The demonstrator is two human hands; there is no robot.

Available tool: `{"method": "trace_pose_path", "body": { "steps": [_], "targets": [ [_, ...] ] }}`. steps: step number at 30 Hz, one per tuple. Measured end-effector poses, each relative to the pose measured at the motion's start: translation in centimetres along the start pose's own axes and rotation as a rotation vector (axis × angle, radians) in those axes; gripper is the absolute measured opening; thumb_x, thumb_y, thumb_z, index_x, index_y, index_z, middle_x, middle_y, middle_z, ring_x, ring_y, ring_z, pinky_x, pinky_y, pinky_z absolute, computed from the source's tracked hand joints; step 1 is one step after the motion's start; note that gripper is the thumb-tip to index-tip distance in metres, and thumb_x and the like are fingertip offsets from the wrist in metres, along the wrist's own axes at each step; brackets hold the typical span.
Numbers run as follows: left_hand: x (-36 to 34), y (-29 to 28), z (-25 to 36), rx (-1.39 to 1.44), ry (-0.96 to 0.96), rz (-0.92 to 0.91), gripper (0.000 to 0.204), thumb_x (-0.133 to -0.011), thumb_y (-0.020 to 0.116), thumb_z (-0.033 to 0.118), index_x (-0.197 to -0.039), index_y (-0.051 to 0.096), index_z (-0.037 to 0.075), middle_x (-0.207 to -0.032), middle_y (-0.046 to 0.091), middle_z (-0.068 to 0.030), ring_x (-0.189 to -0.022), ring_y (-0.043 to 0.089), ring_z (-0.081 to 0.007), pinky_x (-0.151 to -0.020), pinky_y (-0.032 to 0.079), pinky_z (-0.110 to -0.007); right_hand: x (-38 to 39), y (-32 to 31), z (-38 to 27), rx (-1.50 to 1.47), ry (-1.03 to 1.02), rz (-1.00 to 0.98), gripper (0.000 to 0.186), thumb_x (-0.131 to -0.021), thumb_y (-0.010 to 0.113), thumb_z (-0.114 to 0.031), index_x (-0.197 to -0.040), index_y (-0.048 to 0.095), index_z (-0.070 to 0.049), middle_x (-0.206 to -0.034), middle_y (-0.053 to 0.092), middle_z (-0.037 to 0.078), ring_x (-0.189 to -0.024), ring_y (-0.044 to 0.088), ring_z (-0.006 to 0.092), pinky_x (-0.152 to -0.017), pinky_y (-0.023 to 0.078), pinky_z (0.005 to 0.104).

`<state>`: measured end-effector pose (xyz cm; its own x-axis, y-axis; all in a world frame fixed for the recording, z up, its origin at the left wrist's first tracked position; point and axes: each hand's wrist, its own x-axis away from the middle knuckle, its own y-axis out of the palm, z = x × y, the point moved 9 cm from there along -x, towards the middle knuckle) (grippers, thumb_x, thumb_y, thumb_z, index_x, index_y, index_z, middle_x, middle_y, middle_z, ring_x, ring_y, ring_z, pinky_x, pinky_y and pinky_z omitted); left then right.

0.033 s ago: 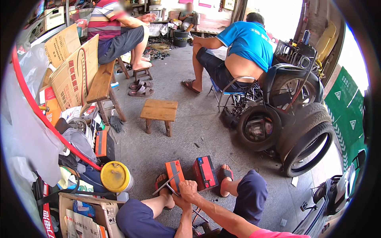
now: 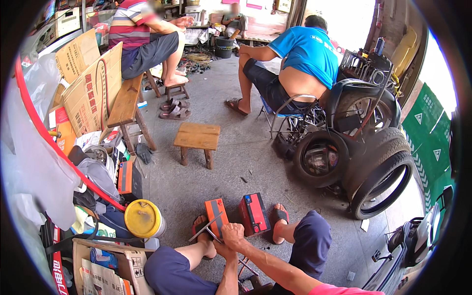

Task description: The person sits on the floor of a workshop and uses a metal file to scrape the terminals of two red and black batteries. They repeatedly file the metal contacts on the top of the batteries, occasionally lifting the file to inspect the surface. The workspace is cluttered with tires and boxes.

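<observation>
My right hand (image 2: 234, 235) is closed round the shaft of a T-shaped metal tool (image 2: 212, 225), whose crossbar points up toward the left. Just below it, my left hand (image 2: 226, 251) is also closed on the shaft. The lower part of the shaft shows past my hands between my knees; the tool's working end is hard to make out. Beyond my hands, between my sandalled feet, stand two box-shaped batteries: one with an orange top (image 2: 214, 210) at the left, and a black one with a red top (image 2: 254, 216) at the right.
A yellow-lidded bucket (image 2: 142, 218) and an open cardboard box (image 2: 135, 268) are at my left. Ahead is a low wooden stool (image 2: 197, 136). Old tires (image 2: 383, 182) are stacked at the right. A person in a blue shirt (image 2: 307, 54) sits beyond; another sits on a bench (image 2: 124, 105).
</observation>
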<state>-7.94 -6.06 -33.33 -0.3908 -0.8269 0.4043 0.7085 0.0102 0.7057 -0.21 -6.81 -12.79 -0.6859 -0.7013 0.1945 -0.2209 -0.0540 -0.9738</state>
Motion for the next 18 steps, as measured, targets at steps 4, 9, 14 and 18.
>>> {"method": "trace_pose_path", "body": {
  "steps": [4,9,14,18],
  "targets": [
    [1.1,0.5,0.4,-0.229,0.085,0.014,0.008,-0.089,0.059,0.006,-0.093,0.052,0.007,-0.088,0.054,0.0036,-0.076,0.053,-0.0067,-0.064,0.047,-0.025,0.0,0.3,0.3,0.053,-0.026,-0.037,0.014,-0.08,0.062,-0.021,-0.076,0.074,-0.014,-0.075,0.071,0.008,-0.076,0.072,0.0225,-0.061,0.055,0.0362],
    [1.6,0.9,1.0,-0.282,0.139,-0.005,0.009,-0.088,0.058,0.004,-0.092,0.05,0.006,-0.088,0.054,0.0028,-0.075,0.054,-0.0078,-0.063,0.047,-0.026,-0.3,1.8,0.7,0.044,-0.058,-0.062,0.015,-0.081,0.062,-0.02,-0.078,0.075,-0.013,-0.076,0.072,0.009,-0.076,0.072,0.0219,-0.059,0.056,0.0358],
    [1.5,1.4,1.2,-0.361,0.14,-0.028,0.017,-0.082,0.065,0.003,-0.091,0.05,0.006,-0.087,0.055,0.002,-0.073,0.053,-0.009,-0.063,0.047,-0.027,-1.2,4.7,1.3,0.098,-0.073,-0.154,0.016,-0.081,0.062,-0.02,-0.082,0.077,-0.012,-0.081,0.074,0.008,-0.076,0.073,0.0222,-0.054,0.057,0.0389],
    [0.4,0.8,0.9,-0.336,0.176,-0.021,0.027,-0.076,0.072,0.007,-0.09,0.05,0.005,-0.087,0.055,0.0014,-0.074,0.053,-0.0099,-0.064,0.046,-0.028,-1.4,4.1,0.9,0.104,-0.052,-0.192,0.016,-0.08,0.063,-0.02,-0.081,0.076,-0.011,-0.083,0.074,0.01,-0.08,0.072,0.0235,-0.064,0.056,0.0357]
  ]
}}
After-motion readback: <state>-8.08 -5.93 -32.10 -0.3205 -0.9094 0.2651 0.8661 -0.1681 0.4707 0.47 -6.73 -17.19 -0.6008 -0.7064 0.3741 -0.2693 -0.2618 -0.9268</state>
